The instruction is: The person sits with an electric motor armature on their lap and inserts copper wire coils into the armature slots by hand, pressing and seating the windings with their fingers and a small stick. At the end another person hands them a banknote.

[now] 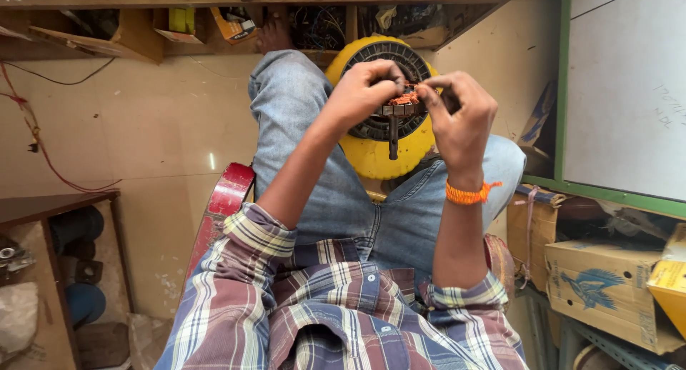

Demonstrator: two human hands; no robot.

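The left hand (pixel 364 91) and right hand (pixel 461 116) each close their grip on a small motor armature (pixel 402 104) with copper windings, pinched between the fingertips of both. Its dark shaft (pixel 393 140) hangs below the grip, with a yellow fan housing (pixel 379 152) lying behind it.

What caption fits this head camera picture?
Left hand and right hand hold a small copper-wound motor part with a dark shaft above a round yellow fan housing.

Copper-wound motor armature (pixel 401 106) — shaft pointing down.
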